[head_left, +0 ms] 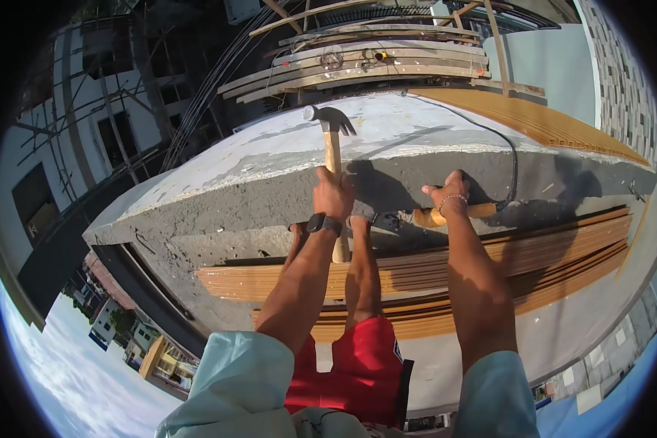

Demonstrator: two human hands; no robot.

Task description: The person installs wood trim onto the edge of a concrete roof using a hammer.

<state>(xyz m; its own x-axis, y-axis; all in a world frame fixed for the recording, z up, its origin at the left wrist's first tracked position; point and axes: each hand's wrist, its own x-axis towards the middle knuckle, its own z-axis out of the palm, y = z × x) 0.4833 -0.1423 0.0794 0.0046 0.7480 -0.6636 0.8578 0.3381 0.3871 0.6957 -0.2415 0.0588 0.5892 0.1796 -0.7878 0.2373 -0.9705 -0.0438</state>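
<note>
My left hand [333,196] is wrapped around the wooden handle of a claw hammer [332,150], with a dark watch on the wrist. The hammer's head points away from me, its claw to the right; the handle end shows below my wrist. My right hand [447,194], a bracelet at its wrist, is over the grey concrete ledge. Its fingers look curled with the thumb out to the left; what they hold, if anything, is hidden. Beneath it lies an orange and black corded power tool [482,211], partly covered by my wrist.
Orange-brown slatted panels [416,270] lie below the ledge near my bare feet, and another panel [533,120] is at the upper right. A black cord [515,157] loops over the slab edge [255,171]. Wooden planks [372,66] and loose wire are beyond. Buildings show far below, left.
</note>
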